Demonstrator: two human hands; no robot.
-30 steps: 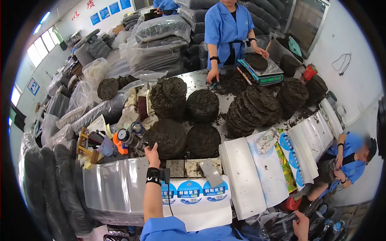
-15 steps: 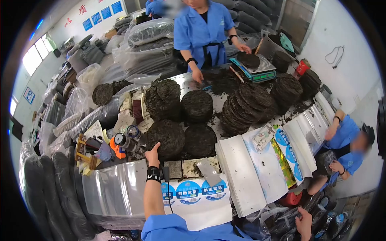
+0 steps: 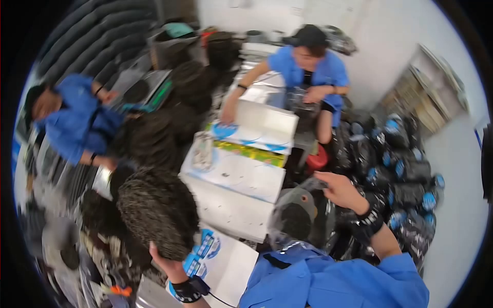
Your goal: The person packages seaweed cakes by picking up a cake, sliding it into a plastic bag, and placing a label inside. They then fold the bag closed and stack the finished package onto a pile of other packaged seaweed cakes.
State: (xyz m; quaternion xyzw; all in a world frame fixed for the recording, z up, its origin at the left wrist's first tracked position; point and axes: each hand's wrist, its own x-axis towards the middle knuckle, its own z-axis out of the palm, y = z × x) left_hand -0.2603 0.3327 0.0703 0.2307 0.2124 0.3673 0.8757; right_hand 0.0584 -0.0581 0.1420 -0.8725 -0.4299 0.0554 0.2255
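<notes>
My left hand (image 3: 169, 264) grips a thick round stack of dark dried seaweed (image 3: 156, 213) at its lower edge, tilted up above the table. At the right, my right hand (image 3: 343, 192) pinches the edge of a clear plastic bag (image 3: 280, 213) in front of my body. A dark round shape shows through the bag. Between my hands lie white printed sheets (image 3: 233, 205), with blue labels (image 3: 208, 244) on the nearest one. More dark seaweed stacks (image 3: 154, 136) stand beyond the held one, blurred.
Across the table a co-worker (image 3: 313, 77) reaches onto the sheets; another person (image 3: 79, 123) stands at the left by a scale (image 3: 154, 92). Filled black bags with blue labels (image 3: 411, 169) are piled on the floor at the right, near a red container (image 3: 317, 158).
The view has swung to the right. My left hand has lifted a seaweed stack off the table. My right hand, empty before, now holds the plastic bag.
</notes>
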